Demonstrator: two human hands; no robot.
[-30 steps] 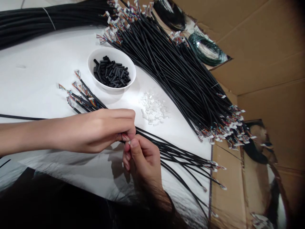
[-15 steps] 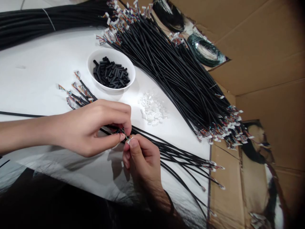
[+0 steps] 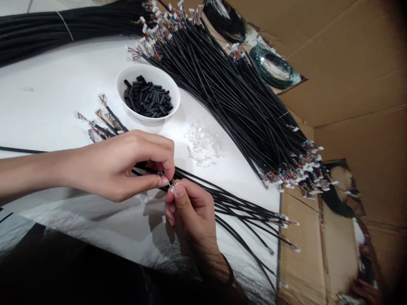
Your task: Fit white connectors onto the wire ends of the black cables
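Note:
My left hand (image 3: 140, 165) reaches in from the left, thumb and index finger pinching thin coloured wires (image 3: 161, 174). Opposite it, my right hand (image 3: 192, 207) grips a small white connector (image 3: 173, 186) between thumb and fingers. Where the fingertips meet, the wires run up to the connector; exactly how they sit in it is too small to tell. Beneath and behind both hands lie black cables (image 3: 229, 197) with coloured wire ends. More cable ends with fanned wires (image 3: 108, 116) stick out above my left wrist. Loose small white pieces (image 3: 205, 144) are heaped beyond my fingers.
A white bowl (image 3: 122, 101) of short black tubes stands on the white table (image 3: 63, 89). A large bundle of black cables (image 3: 222, 93) lies diagonally behind, another (image 3: 41, 29) at the upper left. Cardboard (image 3: 349, 84) and wire coils (image 3: 273, 67) are on the right.
Both hands have shifted only very slightly, still pinching the wires and the connector. Other things on the table lie as before.

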